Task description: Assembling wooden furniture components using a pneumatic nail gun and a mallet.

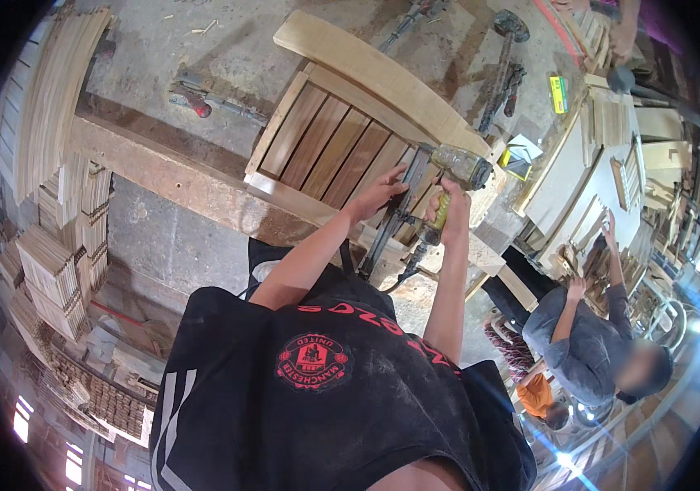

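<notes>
My right hand (449, 211) is wrapped around the handle of a worn yellow-green nail gun (460, 166), near the right end of a slatted wooden panel (342, 143). An air hose (409, 266) runs from the lower end of its handle. My left hand (379, 194) is beside the gun's long dark magazine (406, 200), fingers stretched out toward it over the slats; whether they touch it I cannot tell. Along the panel's far side lies a broad curved wooden board (366, 69). The gun and my hands hide part of the panel's right end.
The panel lies on a thick, scuffed workbench beam (178, 184). Metal clamps (211, 100) rest beyond it. A yellow box (559, 94) stands at the far right. Stacked wooden slats (55, 98) fill the left. A co-worker in grey (579, 348) reaches over another table on the right.
</notes>
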Action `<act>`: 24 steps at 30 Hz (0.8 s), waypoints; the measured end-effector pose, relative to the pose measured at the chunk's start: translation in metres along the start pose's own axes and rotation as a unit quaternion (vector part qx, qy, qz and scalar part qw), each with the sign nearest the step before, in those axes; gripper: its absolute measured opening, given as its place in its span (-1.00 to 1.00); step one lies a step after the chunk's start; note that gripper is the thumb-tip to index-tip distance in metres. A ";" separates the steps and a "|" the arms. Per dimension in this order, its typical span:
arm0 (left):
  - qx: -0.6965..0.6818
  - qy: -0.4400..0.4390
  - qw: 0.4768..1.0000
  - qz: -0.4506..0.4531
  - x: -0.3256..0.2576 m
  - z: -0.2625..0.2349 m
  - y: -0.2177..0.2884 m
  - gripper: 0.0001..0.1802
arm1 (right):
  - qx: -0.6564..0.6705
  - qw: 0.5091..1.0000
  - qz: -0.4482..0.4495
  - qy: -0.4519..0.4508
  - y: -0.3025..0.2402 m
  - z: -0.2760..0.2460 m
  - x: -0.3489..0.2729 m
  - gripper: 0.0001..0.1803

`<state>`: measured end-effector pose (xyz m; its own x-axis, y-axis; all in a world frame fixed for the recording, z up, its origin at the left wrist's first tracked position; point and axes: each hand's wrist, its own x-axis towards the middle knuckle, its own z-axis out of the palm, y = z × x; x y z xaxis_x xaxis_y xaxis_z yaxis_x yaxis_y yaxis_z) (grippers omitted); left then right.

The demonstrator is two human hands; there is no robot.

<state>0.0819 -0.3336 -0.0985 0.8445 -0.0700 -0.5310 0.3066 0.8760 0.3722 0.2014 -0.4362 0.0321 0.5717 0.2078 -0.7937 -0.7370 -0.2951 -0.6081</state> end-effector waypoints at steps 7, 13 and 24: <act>-0.013 -0.006 1.000 -0.003 0.000 0.002 0.003 -0.33 | -0.004 1.000 0.001 0.010 -0.002 0.002 0.001 -0.72; 0.019 0.021 1.000 -0.007 0.003 0.000 -0.001 -0.33 | 0.004 1.000 -0.009 0.017 -0.003 0.004 -0.003 -0.70; -0.001 0.010 1.000 -0.002 0.001 0.001 -0.001 -0.33 | 0.002 1.000 -0.001 0.004 0.000 0.000 -0.001 -0.70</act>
<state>0.0830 -0.3349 -0.0989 0.8347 -0.0641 -0.5469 0.3091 0.8766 0.3689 0.2010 -0.4362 0.0331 0.5762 0.2007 -0.7923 -0.7374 -0.2905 -0.6098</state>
